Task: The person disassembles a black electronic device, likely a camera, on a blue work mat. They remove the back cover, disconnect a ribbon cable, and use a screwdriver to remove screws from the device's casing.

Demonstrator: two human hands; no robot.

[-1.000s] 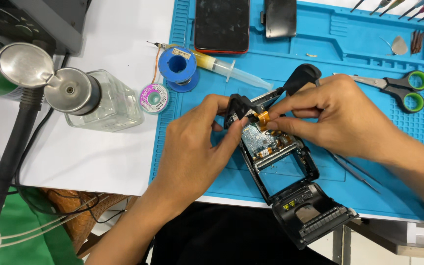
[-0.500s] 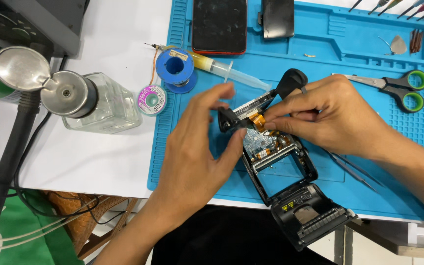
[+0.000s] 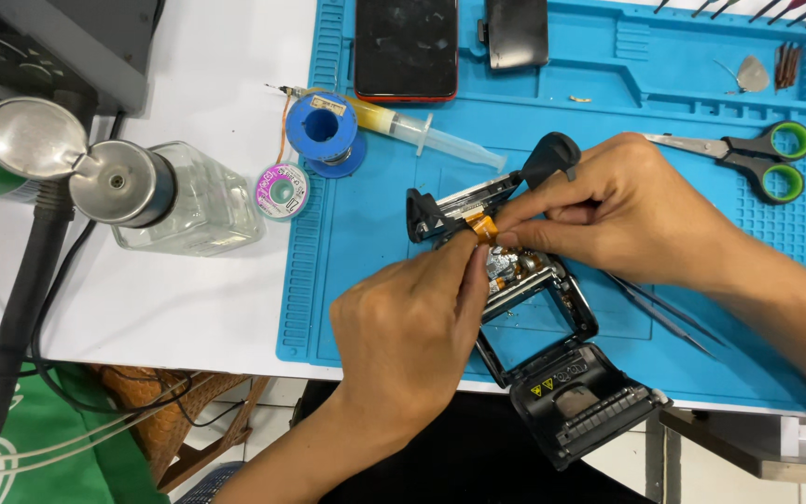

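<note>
**Two hands on one tiny ribbon cable**

Left hand [image 3: 412, 327] and right hand [image 3: 627, 215] both pinch the orange flex cable [image 3: 480, 226], steadying it over the opened camera body [image 3: 534, 308] resting on the blue mat [image 3: 375, 215].

Blue mat [image 3: 366, 233] has open room along its left edge, between blue wire spool [image 3: 321, 129] and left hand [image 3: 412, 336]. Back edge blocked by phone [image 3: 407, 45] and syringe [image 3: 422, 133]. Right side: scissors [image 3: 748, 154], tweezers [image 3: 660, 313] obstruct. Glass bottle [image 3: 174, 201] crowds worktop left of mat.
</note>
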